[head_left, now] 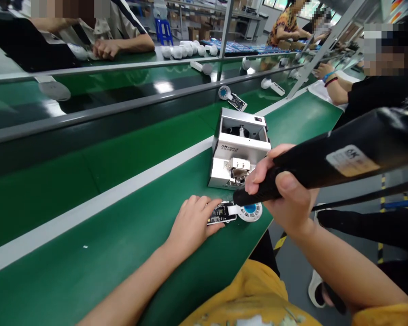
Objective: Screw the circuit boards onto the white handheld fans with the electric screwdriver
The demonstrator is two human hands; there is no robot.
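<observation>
The left hand (190, 222) pinches an opened handheld fan (250, 212) between thumb and fingers by its circuit board (221, 212), on the green surface (122, 253) beside a silver screw feeder (240, 148). The right hand's (294, 201) fingers curl around a black electric screwdriver (316, 158), nose near the fan's neck (233, 210).

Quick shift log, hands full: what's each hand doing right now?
Left hand: closed on the white, round-headed device with exposed black circuit board.
Right hand: closed around the black, cylindrical tool.
</observation>
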